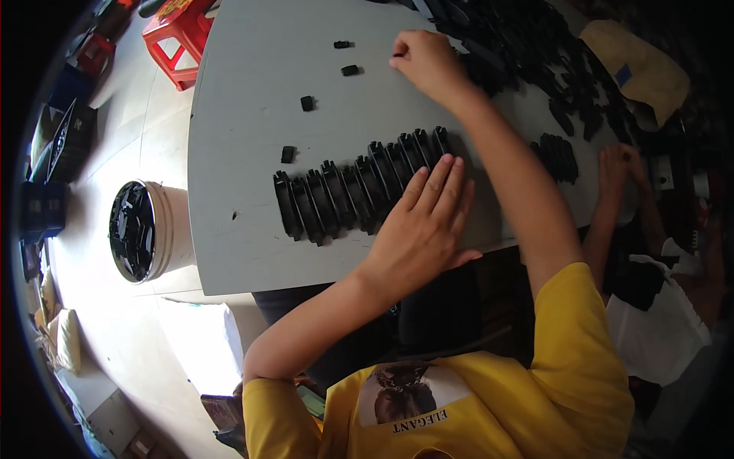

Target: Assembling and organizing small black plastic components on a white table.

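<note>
A row of curved black plastic parts (334, 195) stands side by side on the grey table (245, 245), slanting up to the right. My left hand (428, 210) lies flat with fingers stretched out against the right end of this row. Farther back, my right hand (428, 61) is closed in a pinch, with a bit of a small black piece showing at its fingertips; most of it is hidden. Several small black blocks lie spaced apart left of it, among them one near the back (342, 44) and one just above the row (288, 154).
A heap of black parts (527, 53) covers the back right of the table, near a tan bag (634, 69). Another person's hands (615, 172) are at the right edge, beside a small black stack (558, 158). A bucket of black pieces (160, 229) and red stool (180, 38) stand left.
</note>
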{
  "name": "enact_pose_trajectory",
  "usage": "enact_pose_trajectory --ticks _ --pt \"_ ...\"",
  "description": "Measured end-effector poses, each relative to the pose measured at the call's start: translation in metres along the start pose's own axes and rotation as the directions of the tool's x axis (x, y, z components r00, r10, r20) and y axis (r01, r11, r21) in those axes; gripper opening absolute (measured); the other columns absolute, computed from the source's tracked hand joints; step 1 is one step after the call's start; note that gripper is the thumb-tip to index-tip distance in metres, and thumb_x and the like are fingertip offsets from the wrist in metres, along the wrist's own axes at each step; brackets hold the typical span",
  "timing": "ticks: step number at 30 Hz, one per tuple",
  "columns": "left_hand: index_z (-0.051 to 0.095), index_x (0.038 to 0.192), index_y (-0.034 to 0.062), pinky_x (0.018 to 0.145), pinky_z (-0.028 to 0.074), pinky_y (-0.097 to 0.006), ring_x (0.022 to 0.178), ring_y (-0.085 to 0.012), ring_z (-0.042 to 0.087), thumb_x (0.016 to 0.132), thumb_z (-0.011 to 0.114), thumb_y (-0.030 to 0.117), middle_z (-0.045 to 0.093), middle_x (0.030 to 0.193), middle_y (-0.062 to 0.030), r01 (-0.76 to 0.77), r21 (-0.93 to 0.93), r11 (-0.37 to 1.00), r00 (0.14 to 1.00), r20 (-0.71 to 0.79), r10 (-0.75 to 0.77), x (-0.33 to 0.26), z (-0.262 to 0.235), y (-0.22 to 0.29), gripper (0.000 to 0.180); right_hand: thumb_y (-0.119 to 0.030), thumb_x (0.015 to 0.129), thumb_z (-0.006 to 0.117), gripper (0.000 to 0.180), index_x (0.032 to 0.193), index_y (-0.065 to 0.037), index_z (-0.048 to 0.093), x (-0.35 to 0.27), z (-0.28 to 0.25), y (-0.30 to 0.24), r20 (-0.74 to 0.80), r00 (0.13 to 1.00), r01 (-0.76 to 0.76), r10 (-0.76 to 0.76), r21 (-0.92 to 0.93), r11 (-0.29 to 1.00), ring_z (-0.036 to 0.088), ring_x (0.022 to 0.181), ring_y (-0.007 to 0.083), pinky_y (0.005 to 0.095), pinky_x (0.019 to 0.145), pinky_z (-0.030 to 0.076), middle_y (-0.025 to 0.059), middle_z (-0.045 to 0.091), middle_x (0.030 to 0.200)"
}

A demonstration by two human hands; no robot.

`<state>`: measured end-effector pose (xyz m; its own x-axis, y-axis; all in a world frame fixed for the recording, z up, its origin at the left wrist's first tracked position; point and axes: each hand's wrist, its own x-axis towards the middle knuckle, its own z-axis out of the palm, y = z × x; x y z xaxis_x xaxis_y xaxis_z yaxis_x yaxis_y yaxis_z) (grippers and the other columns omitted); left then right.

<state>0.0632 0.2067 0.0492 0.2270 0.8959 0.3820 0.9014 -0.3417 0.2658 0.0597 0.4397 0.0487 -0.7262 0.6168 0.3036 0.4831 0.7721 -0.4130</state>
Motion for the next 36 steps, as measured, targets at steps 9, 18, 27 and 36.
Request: enact_pose_trajectory --ticks 9,18,27,36 --pt "0.052 0.127 -0.0065 0.110 0.031 -0.045 0.134 -0.0349 0.038 0.084 0.057 0.053 0.043 0.138 -0.0247 0.074 -0.028 0.997 0.996 -0.043 -0.075 -0.003 0.005 -0.002 0.073 0.001 0.081 0.068 0.008 0.089 0.002 0.066 -0.101 -0.069 -0.020 0.154 0.987 -0.096 0.041 0.370 0.924 0.063 0.062 0.0091 0.0224 0.057 0.051 0.0054 0.066 0.080" --pt "0.052 0.126 -0.0072 0.110 0.033 -0.043 0.133 -0.0320 0.040 0.082 0.061 0.049 0.046 0.137 -0.0231 0.081 -0.017 0.997 0.995 -0.055 -0.082 -0.001 0.006 0.000 0.072 0.000 0.077 0.071 0.009 0.083 0.001 0.065 -0.111 -0.065 -0.022 0.057 0.964 0.259 -0.259 0.017 0.966 0.062 0.067 0.0239 0.0317 0.059 0.049 0.0097 0.062 0.077" --pt "0.054 0.126 -0.0075 0.110 0.033 -0.042 0.133 -0.0320 0.041 0.085 0.059 0.046 0.047 0.137 -0.0231 0.082 -0.037 0.996 0.994 -0.066 -0.085 0.000 0.007 -0.001 0.067 0.000 0.080 0.066 0.012 0.093 0.001 0.067 -0.113 -0.071 -0.029 0.118 0.973 0.192 -0.199 0.070 0.979 0.062 0.073 0.0236 0.0317 0.066 0.049 0.0097 0.061 0.084" --pt "0.051 0.130 -0.0052 0.111 0.032 -0.043 0.135 -0.0323 0.038 0.085 0.060 0.044 0.044 0.140 -0.0224 0.080 -0.018 0.997 0.995 -0.063 -0.081 -0.004 0.009 -0.003 0.067 0.003 0.082 0.055 0.034 0.111 -0.008 0.069 -0.089 -0.097 -0.029 0.526 0.840 0.197 -0.134 -0.066 0.978 0.057 0.082 0.0160 0.0265 0.068 0.046 0.0068 0.056 0.099"
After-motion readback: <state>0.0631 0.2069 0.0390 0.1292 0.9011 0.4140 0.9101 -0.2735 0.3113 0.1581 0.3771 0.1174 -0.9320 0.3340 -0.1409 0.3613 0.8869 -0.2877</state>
